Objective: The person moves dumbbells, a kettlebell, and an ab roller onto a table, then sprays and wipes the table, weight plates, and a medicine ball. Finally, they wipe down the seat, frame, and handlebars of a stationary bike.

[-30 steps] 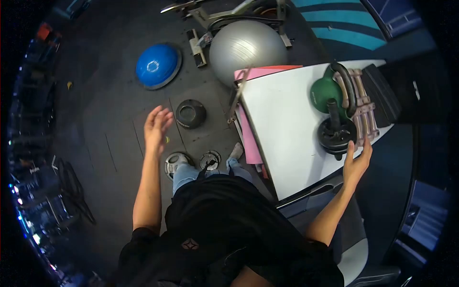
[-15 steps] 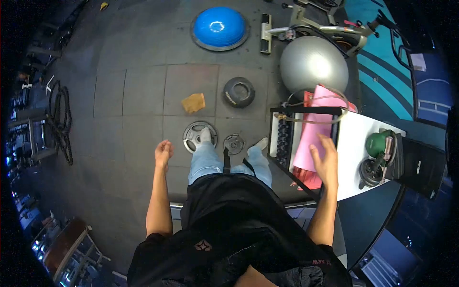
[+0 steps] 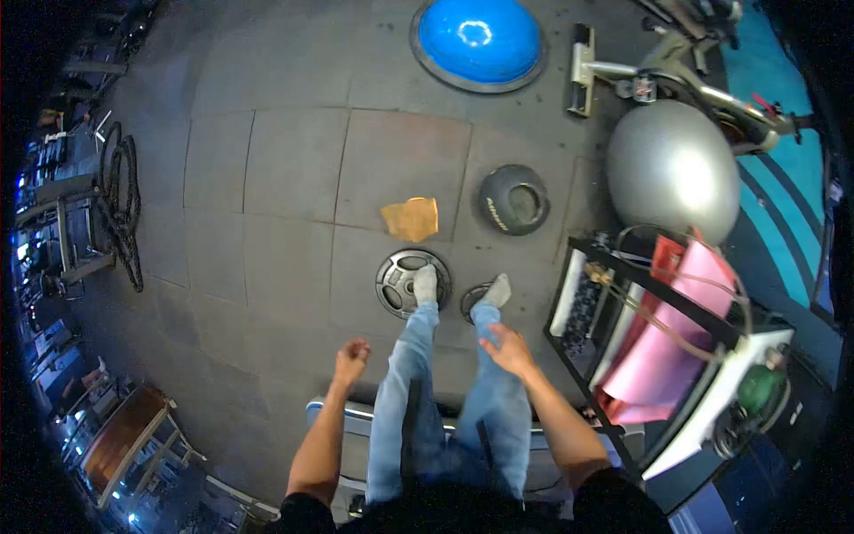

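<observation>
My left hand hangs in the air left of my left leg, its fingers loosely curled and nothing in it. My right hand is over my right leg, thumb and fingers apart, also holding nothing. Below are my blue jeans. My left sock-covered foot rests on a large grey weight plate. Beside it, my right foot overlaps a smaller dark plate. I am on a bench with a pale edge.
Ahead lie a brown cloth and a black weight ball. Behind them is a blue balance dome. To the right stand a silver exercise ball, an exercise bike and a rack with pink mats. Ropes hang at left.
My right hand has moved left, away from the pink mats to over my right leg. My left hand is lower in view. My view has shifted, and my torso leans back more.
</observation>
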A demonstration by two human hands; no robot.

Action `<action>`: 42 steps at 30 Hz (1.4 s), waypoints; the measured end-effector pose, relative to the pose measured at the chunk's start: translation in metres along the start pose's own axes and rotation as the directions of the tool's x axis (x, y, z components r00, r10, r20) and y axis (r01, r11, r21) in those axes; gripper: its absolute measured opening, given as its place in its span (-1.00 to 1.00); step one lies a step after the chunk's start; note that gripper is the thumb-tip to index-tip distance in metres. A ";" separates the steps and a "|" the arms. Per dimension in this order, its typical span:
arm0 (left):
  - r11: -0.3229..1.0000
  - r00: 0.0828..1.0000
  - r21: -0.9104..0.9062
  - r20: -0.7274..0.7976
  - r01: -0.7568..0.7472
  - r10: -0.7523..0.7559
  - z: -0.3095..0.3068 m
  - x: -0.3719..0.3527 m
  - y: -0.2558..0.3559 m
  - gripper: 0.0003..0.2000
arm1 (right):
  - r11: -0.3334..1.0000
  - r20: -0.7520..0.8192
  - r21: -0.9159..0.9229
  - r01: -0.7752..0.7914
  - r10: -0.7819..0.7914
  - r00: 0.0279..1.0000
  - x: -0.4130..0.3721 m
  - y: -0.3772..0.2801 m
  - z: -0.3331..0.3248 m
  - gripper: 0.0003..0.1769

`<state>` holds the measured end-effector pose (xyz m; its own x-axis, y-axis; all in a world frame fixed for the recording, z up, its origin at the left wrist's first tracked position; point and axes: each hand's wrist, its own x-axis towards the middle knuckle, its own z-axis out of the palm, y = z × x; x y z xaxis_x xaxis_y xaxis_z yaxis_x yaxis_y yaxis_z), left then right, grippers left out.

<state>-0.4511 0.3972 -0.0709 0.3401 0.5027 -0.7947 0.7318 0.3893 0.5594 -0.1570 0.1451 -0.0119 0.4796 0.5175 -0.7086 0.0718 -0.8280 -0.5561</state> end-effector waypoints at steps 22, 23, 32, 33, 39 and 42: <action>0.720 0.729 0.242 -0.067 -0.650 0.681 0.198 0.388 -0.032 -0.32 | 0.362 0.100 0.927 -0.095 0.005 0.995 0.209 -0.023 0.048 -0.56; 0.724 0.722 0.218 -0.103 -0.654 0.684 0.200 0.391 -0.021 -0.33 | 0.315 0.123 0.941 -0.125 0.025 0.992 0.185 -0.011 0.047 -0.53; 0.732 0.785 0.449 -0.099 -0.513 0.612 0.203 0.354 0.050 -0.38 | 0.111 0.210 0.947 -0.301 0.494 0.844 -0.036 0.070 0.020 -0.53; 0.708 0.743 0.439 -0.125 -0.554 0.658 0.202 0.320 0.067 -0.36 | 0.207 0.106 0.953 -0.220 0.454 0.884 -0.058 0.077 0.027 -0.54; 0.507 0.708 0.579 0.185 -0.639 0.681 0.112 0.097 0.153 -0.48 | -0.141 0.102 0.990 -0.011 0.655 0.748 -0.213 0.014 -0.039 -0.53; 0.670 0.785 0.410 0.327 -0.619 0.525 0.089 -0.021 0.224 -0.44 | -0.283 0.048 0.931 0.231 0.722 0.690 -0.287 -0.025 -0.065 -0.51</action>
<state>-0.2420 0.4048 0.0501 0.8449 0.3466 -0.4075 0.5219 -0.3664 0.7703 -0.2400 0.0033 0.2335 0.3411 -0.2300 -0.9115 -0.7239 0.5543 -0.4107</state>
